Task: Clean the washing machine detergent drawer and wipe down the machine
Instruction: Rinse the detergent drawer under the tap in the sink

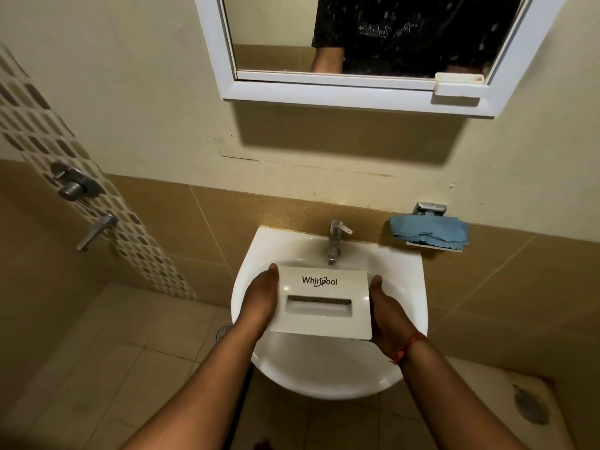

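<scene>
The white detergent drawer (321, 302), its front panel marked Whirlpool and facing up at me, hangs over the white wash basin (324, 375). My left hand (261, 300) holds its left side and my right hand (388, 315) holds its right side, thumbs along the panel's edges. The fingers underneath are hidden by the panel, as is the rest of the drawer. The tap (336, 241) stands just beyond the drawer, with no water running. A blue cloth (430, 232) lies on a small wall shelf to the right of the basin.
A white-framed mirror (363, 43) hangs above the basin. Shower valves (76, 185) and a lever (97, 228) stick out of the left wall. Floor drains (222, 332) (531, 407) sit in the tiled floor on both sides.
</scene>
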A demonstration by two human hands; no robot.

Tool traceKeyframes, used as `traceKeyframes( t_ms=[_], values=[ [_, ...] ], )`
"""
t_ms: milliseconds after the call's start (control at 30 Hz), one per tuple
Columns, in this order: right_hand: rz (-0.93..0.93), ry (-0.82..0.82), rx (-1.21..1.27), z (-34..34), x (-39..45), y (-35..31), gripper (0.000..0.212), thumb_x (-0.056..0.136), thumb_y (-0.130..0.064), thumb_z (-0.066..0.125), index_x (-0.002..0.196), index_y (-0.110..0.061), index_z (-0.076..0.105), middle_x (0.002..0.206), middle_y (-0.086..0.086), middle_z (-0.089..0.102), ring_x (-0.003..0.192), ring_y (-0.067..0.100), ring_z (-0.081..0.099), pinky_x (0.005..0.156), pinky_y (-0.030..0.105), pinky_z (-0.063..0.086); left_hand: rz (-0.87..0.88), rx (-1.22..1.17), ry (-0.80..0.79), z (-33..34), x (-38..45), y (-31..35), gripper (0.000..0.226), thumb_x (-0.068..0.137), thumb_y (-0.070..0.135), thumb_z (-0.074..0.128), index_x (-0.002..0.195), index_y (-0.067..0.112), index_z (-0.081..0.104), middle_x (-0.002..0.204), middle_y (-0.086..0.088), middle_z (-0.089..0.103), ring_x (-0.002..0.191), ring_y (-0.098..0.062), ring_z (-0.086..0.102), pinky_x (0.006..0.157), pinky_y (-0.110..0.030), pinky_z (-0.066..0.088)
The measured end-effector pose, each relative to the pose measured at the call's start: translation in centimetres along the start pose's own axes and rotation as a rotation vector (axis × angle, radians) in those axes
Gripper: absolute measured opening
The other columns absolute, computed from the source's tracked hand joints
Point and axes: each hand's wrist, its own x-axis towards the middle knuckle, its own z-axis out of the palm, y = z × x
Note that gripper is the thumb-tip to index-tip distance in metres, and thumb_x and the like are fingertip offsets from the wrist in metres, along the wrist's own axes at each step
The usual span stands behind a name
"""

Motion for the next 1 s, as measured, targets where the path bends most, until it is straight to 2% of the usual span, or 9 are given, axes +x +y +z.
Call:
traceKeyframes(
  t_ms=[167, 300, 400, 467, 567, 700, 867, 933, 1000],
  values=[
    [-0.06, -0.026, -0.102, 0.3, -0.1, -0.2, 0.038, 0.097, -0.051, 0.047, 0.111, -0.019, 0.063, 0.109, 0.008, 0.068, 0.1, 0.027, 0.065, 0.079, 0.047, 0.059, 0.017, -0.048, -0.037, 0.1, 0.2, -0.1, 0.035, 0.102, 0.037, 0.041, 0.073, 0.017, 0.046, 0.071, 0.002, 0.051, 0.065, -0.016, 0.049, 0.055, -0.026, 0.039],
    [-0.14, 0.036, -0.259, -0.3, 0.7, -0.1, 0.032, 0.097, -0.036, 0.056, 0.119, -0.013, 0.055, 0.12, 0.01, 0.058, 0.103, 0.026, 0.062, 0.078, 0.048, 0.06, 0.035, -0.135, -0.117, 0.2, 0.0, 0.4, 0.037, 0.1, 0.032, 0.05, 0.068, 0.016, 0.041, 0.065, 0.0, 0.054, 0.056, -0.016, 0.057, 0.052, -0.029, 0.048],
    [-0.192, 0.064, -0.266, -0.7, 1.0, -0.7, 0.031, 0.097, -0.026, 0.057, 0.126, -0.015, 0.052, 0.124, 0.008, 0.055, 0.101, 0.025, 0.061, 0.076, 0.046, 0.06, -0.013, -0.226, -0.173, 0.2, -0.1, 0.9, 0.03, 0.101, 0.033, 0.048, 0.081, 0.013, 0.058, 0.075, -0.003, 0.067, 0.061, -0.02, 0.067, 0.052, -0.029, 0.05],
    [-0.253, 0.076, -0.301, -0.8, 1.0, -1.3, 0.031, 0.097, -0.024, 0.057, 0.128, -0.019, 0.052, 0.123, 0.008, 0.055, 0.099, 0.023, 0.062, 0.073, 0.04, 0.061, -0.08, -0.302, -0.194, 0.3, 0.1, 1.0, 0.03, 0.101, 0.038, 0.047, 0.1, 0.014, 0.065, 0.091, -0.006, 0.072, 0.075, -0.026, 0.071, 0.055, -0.032, 0.054],
    [-0.374, 0.058, -0.436, -0.3, 0.9, -2.6, 0.029, 0.097, -0.028, 0.056, 0.126, -0.025, 0.053, 0.12, 0.003, 0.059, 0.097, 0.02, 0.063, 0.069, 0.034, 0.06, -0.112, -0.182, -0.1, 0.5, 1.1, 0.5, 0.028, 0.096, 0.039, 0.055, 0.106, 0.013, 0.056, 0.101, -0.008, 0.067, 0.083, -0.024, 0.066, 0.058, -0.035, 0.055],
    [-0.44, 0.07, -0.686, 2.1, 2.0, -5.2, 0.036, 0.095, -0.032, 0.056, 0.131, -0.025, 0.054, 0.121, -0.002, 0.06, 0.105, 0.021, 0.06, 0.087, 0.042, 0.056, 0.012, 0.246, 0.035, 0.5, 2.5, -0.9, 0.046, 0.09, 0.045, 0.061, 0.126, 0.021, 0.046, 0.123, -0.008, 0.056, 0.107, -0.025, 0.058, 0.094, -0.039, 0.048],
    [-0.359, 0.078, -0.874, 5.7, 4.7, -7.3, 0.051, 0.094, -0.03, 0.054, 0.141, -0.015, 0.047, 0.136, 0.012, 0.051, 0.113, 0.026, 0.058, 0.097, 0.041, 0.05, 0.315, 0.457, -0.194, 1.7, 1.5, -0.6, 0.083, 0.081, 0.066, 0.06, 0.148, 0.027, 0.032, 0.147, 0.0, 0.041, 0.134, -0.021, 0.039, 0.108, -0.034, 0.036],
    [-0.305, 0.047, -0.935, 7.1, 5.0, -8.0, 0.045, 0.095, -0.026, 0.052, 0.136, -0.007, 0.05, 0.131, 0.016, 0.056, 0.112, 0.031, 0.06, 0.087, 0.038, 0.053, 0.35, 0.6, -0.249, 2.1, 1.9, -1.0, 0.098, 0.076, 0.067, 0.066, 0.153, 0.028, 0.02, 0.154, 0.001, 0.031, 0.14, -0.022, 0.032, 0.113, -0.038, 0.032],
    [-0.273, 0.004, -1.067, 8.5, 5.2, -8.7, 0.04, 0.098, -0.026, 0.047, 0.127, -0.001, 0.055, 0.12, 0.02, 0.062, 0.104, 0.035, 0.064, 0.078, 0.04, 0.054, 0.322, 0.673, -0.225, 2.4, 2.5, -1.4, 0.094, 0.083, 0.057, 0.065, 0.154, 0.028, 0.011, 0.155, -0.002, 0.029, 0.141, -0.026, 0.032, 0.113, -0.041, 0.033]
  ],
)
